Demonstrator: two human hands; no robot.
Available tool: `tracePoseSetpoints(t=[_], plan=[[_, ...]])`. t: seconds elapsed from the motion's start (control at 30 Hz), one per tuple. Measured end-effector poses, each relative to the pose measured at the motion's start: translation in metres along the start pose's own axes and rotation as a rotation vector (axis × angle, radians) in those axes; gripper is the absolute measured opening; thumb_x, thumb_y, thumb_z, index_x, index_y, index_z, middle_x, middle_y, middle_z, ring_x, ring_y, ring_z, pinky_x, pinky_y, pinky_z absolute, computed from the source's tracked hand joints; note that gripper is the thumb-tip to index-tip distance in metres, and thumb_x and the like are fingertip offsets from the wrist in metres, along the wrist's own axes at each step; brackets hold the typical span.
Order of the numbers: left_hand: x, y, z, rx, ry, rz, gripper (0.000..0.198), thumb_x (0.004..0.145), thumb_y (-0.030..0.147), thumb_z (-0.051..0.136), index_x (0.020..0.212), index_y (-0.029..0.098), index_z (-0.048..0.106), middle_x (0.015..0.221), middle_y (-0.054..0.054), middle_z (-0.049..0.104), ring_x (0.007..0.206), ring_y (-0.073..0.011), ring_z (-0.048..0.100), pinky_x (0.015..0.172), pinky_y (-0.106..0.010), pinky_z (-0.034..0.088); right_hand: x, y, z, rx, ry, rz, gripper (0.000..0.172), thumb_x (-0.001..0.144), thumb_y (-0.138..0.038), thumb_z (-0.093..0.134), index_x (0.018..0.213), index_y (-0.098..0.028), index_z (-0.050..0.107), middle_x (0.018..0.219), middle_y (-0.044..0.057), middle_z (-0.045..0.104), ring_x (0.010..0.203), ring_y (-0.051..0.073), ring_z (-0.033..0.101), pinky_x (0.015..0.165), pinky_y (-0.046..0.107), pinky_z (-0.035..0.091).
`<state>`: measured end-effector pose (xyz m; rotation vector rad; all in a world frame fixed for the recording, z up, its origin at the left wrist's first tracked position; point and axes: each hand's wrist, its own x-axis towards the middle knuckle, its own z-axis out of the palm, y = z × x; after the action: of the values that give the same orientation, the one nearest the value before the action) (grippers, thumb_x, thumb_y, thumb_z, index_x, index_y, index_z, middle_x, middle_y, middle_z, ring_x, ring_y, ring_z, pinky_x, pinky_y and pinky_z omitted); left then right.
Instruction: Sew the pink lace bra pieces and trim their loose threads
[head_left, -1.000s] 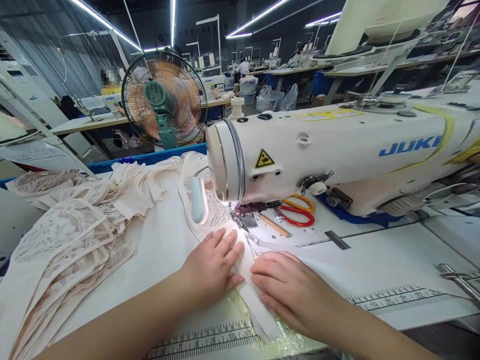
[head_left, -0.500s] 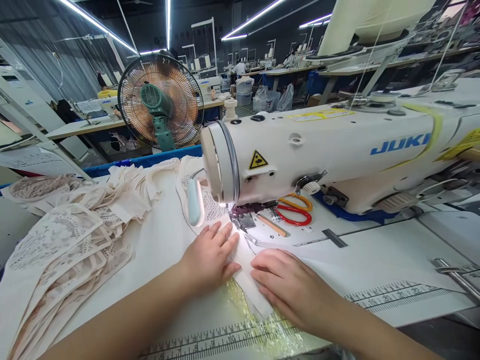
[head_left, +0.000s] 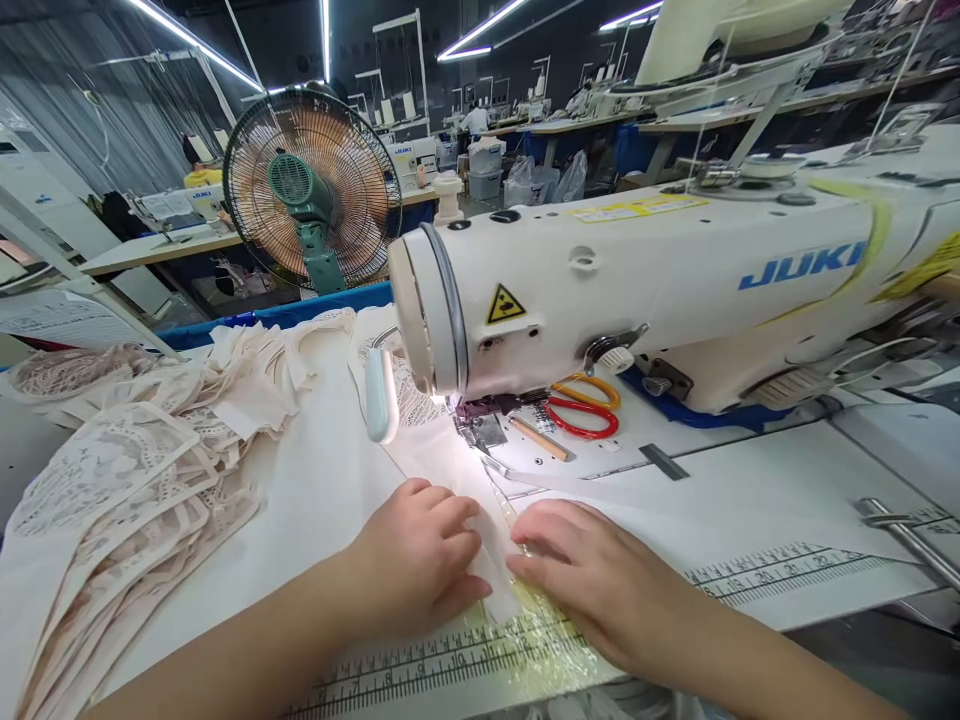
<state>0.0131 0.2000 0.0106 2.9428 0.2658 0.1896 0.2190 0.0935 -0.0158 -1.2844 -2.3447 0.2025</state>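
Note:
A pale fabric piece with a lace part [head_left: 424, 400] runs from under the needle area of the white sewing machine [head_left: 525, 300] toward me. Along its left side my left hand [head_left: 420, 555] is bent, fingers curled and thumb low against the cloth. My right hand [head_left: 600, 580] is closed at the right edge of the same piece, its thumb and forefinger close together there. A narrow pale strip [head_left: 547, 482] leads from the metal guide [head_left: 487, 460] by the presser foot to the right. Both hands' fingertips are partly hidden.
Stacked lace pieces [head_left: 120, 480] lie at the left. Behind the needle area are red-handled scissors [head_left: 585, 418], yellow handles [head_left: 592, 388] and a wooden stick [head_left: 540, 438]. A light-blue lamp [head_left: 377, 395] stands by the machine head. A ruler strip [head_left: 420, 672] lines the front edge; a fan [head_left: 315, 190] stands behind.
My left hand has drawn back toward me and its outstretched fingers have curled. My right hand has shifted slightly, staying by the cloth edge. The view has moved a little.

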Motion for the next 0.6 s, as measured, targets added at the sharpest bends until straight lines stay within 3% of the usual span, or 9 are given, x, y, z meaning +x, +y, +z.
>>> tracePoseSetpoints(t=[0.2, 0.3, 0.43, 0.6], plan=[[-0.004, 0.016, 0.008, 0.076, -0.041, 0.023, 0.031, 0.084, 0.045, 0.05, 0.073, 0.017, 0.055, 0.109, -0.007, 0.062, 0.078, -0.0201, 0.056, 0.068, -0.036, 0.042, -0.003, 0.0, 0.0, -0.019, -0.021, 0.02, 0.031, 0.075, -0.003, 0.042, 0.096, -0.018, 0.059, 0.095, 0.008, 0.057, 0.087, 0.02, 0.049, 0.077, 0.035, 0.044], [-0.002, 0.015, 0.011, 0.131, -0.051, 0.023, 0.025, 0.082, 0.041, 0.054, 0.077, 0.017, 0.054, 0.112, -0.006, 0.062, 0.08, -0.0207, 0.055, 0.068, -0.036, 0.041, -0.001, 0.0, -0.001, -0.02, -0.054, 0.051, 0.033, 0.074, -0.002, 0.042, 0.097, -0.017, 0.06, 0.091, 0.008, 0.056, 0.085, 0.02, 0.047, 0.075, 0.034, 0.043], [0.001, 0.011, 0.01, 0.155, -0.058, 0.005, 0.015, 0.081, 0.03, 0.052, 0.089, 0.017, 0.056, 0.113, -0.006, 0.062, 0.082, -0.0207, 0.054, 0.067, -0.035, 0.04, 0.004, 0.002, -0.001, -0.049, -0.108, 0.107, 0.034, 0.073, -0.001, 0.043, 0.097, -0.018, 0.061, 0.087, 0.006, 0.053, 0.08, 0.018, 0.044, 0.072, 0.031, 0.04], [0.003, 0.005, 0.008, 0.145, -0.019, 0.01, 0.03, 0.085, 0.028, 0.046, 0.111, 0.016, 0.055, 0.112, -0.006, 0.063, 0.083, -0.0208, 0.054, 0.067, -0.035, 0.039, 0.013, 0.008, 0.001, -0.128, -0.166, 0.138, 0.026, 0.075, -0.004, 0.047, 0.091, -0.018, 0.062, 0.078, 0.004, 0.052, 0.073, 0.017, 0.041, 0.064, 0.028, 0.033]])
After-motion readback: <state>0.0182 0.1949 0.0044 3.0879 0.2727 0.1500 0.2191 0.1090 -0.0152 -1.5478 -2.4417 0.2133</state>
